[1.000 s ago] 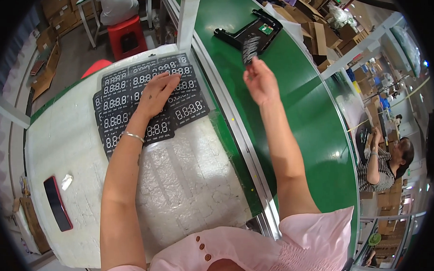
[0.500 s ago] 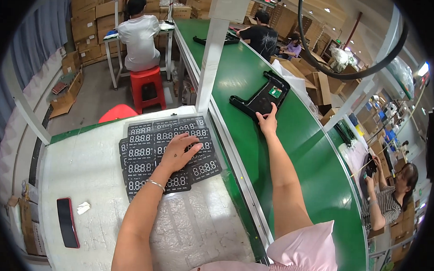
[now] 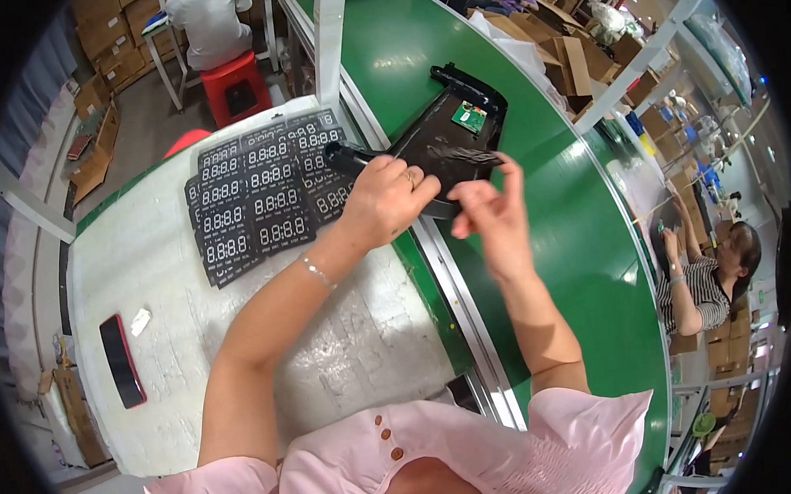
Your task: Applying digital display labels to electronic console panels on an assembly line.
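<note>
A black plastic housing [image 3: 423,143] with a small green circuit board [image 3: 470,117] inside lies tilted across the belt's near rail, one arm of it reaching over the display panels. My left hand [image 3: 384,201] is closed on its near edge. My right hand [image 3: 494,220] is over the near right edge, index finger raised and apart from the thumb, slightly blurred. By that fingertip is a crinkled, shiny dark patch; whether it is film or a reflection I cannot tell. Several black display panels [image 3: 275,204] with white digit shapes lie overlapping left of my left hand.
A white-covered worktable [image 3: 349,332] holds a red-edged phone [image 3: 123,361] and a crumpled white scrap [image 3: 140,322]. The green belt [image 3: 560,279] runs along the right, beside a white post [image 3: 328,44]. A co-worker in stripes [image 3: 703,288] sits across the belt; another sits on a red stool [image 3: 234,89].
The housing has come nearer and left, onto the rail. My left hand has left the panels and taken hold of its edge. My right hand has drawn nearer. The view has tilted down.
</note>
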A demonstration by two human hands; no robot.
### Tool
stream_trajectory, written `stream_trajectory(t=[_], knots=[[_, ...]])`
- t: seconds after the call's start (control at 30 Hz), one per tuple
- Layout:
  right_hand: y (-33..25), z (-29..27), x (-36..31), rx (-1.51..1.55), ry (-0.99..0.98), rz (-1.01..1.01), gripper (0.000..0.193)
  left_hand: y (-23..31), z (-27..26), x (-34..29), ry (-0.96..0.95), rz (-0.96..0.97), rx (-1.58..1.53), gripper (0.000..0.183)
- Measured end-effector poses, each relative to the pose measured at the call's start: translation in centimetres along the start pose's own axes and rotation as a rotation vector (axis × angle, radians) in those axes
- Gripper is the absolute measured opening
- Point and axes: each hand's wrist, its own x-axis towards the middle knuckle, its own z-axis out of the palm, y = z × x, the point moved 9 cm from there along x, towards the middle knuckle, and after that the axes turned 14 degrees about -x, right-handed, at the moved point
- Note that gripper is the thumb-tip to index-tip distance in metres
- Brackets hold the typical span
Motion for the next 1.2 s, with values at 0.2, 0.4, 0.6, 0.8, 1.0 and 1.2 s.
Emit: stream_trajectory(t=[0.2,0.4,0.6,0.8,1.0,1.2], knots=[[-8.7,-9.3,-5.4,0.103,0.262,-0.214,0.021,6.4,-15.9,-7.3,0.448,0.058,-0.247,0.042],[-8.5,-12.3,-4.9,0.169,0.278,-0.373,0.009,-0.4,-26.7,-31.6,1.085,-0.887,-1.186,0.045],[2.8,0.1,-2.5,0.388,-0.273,0.079,0.008,3.7,-24.7,-50.1,1.268,-1.385,-1.337,0.037],[7.9,5.8,-5.2,0.410,-0.181,0.310,0.006,5.1,-24.1,-50.4,1.057,-1.793,-0.775,0.050],[7.6,4.9,-6.8,0.354,-0.115,0.219,0.005,6.6,-18.4,-31.3,-0.045,-1.070,0.398,0.072],[7.5,4.1,-4.9,0.562,-0.149,0.326,0.004,12.9,-1.7,-11.0,-0.056,-0.402,-0.649,0.080]])
